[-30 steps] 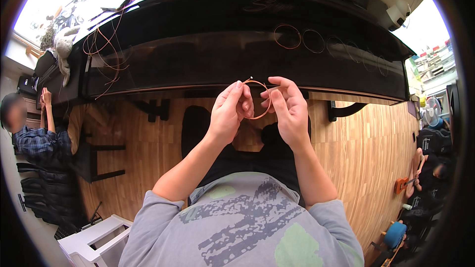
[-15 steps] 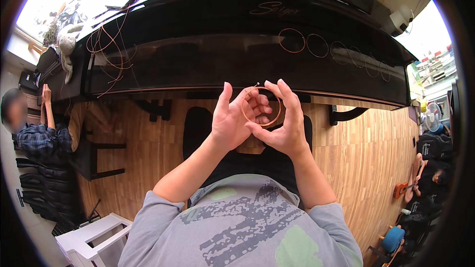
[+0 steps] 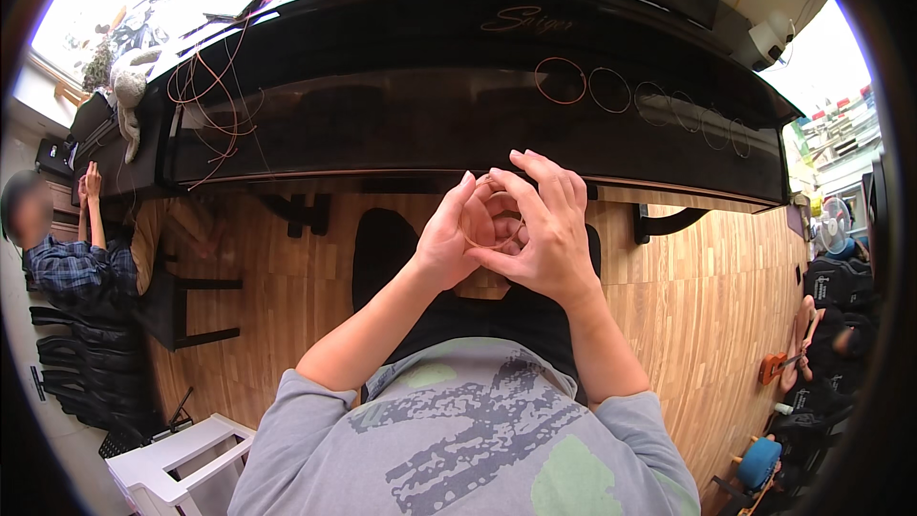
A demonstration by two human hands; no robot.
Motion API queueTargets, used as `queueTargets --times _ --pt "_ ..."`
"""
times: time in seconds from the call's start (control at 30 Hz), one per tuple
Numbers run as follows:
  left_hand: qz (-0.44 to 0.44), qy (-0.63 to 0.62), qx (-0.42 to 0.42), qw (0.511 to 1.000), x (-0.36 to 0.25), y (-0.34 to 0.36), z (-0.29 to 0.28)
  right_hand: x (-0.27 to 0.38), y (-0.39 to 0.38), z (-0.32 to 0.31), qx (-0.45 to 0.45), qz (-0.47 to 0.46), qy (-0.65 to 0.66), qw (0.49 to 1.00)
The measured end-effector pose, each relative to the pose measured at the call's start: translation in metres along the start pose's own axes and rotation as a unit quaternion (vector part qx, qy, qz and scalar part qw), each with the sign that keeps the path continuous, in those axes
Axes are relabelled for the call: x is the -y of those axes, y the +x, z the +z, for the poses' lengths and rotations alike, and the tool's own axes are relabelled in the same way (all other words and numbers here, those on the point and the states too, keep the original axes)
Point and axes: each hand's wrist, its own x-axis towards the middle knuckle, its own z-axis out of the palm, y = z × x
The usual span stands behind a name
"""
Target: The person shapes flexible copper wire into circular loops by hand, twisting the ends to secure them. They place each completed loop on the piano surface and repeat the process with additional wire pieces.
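Note:
My left hand (image 3: pixel 442 242) and my right hand (image 3: pixel 551 241) come together in front of the closed black piano. Between them is a coil of copper-coloured wound string (image 3: pixel 465 232), bent into a ring. The left thumb and curled fingers hold the coil's left side. Thumb and fingertips of the right hand close round its right side, hiding part of it. On the piano lid beyond, a copper-coloured coiled string (image 3: pixel 584 82) begins a row of several ring-shaped coils, with a silvery coil (image 3: pixel 629 91) beside it.
Loose, tangled copper-coloured strings (image 3: pixel 229 124) hang over the left of the piano (image 3: pixel 382 124). A person in a checked shirt (image 3: pixel 81 263) sits at far left. A white stool (image 3: pixel 177 478) stands lower left. At the right are a ukulele (image 3: pixel 772 368) and a fan (image 3: pixel 834 229).
My hands have drawn closer together around the coil. Its ring looks smaller or more turned, and the right fingers now cover more of it. The loose end at its top no longer shows.

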Motion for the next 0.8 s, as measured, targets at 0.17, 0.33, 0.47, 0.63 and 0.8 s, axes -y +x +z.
queueTargets --times 0.17,0.33,0.47,0.63,0.8 --pt "0.012 -0.015 -0.032 0.999 -0.002 -0.001 0.011 0.003 0.000 -0.001 0.006 0.011 0.001 1.000" --pt "0.013 -0.006 -0.055 0.998 -0.002 -0.002 0.015 0.005 0.000 -0.002 0.007 0.006 0.010 1.000" --pt "0.011 -0.009 -0.046 0.999 -0.003 -0.003 0.012 0.007 -0.001 0.000 0.002 0.001 0.036 0.999" --pt "0.003 -0.024 -0.028 0.999 -0.006 -0.006 0.014 0.007 -0.001 0.001 0.001 -0.009 0.050 0.999" --pt "0.004 -0.049 0.022 0.999 -0.007 -0.007 0.005 0.008 -0.001 0.002 0.004 -0.018 0.061 0.998"
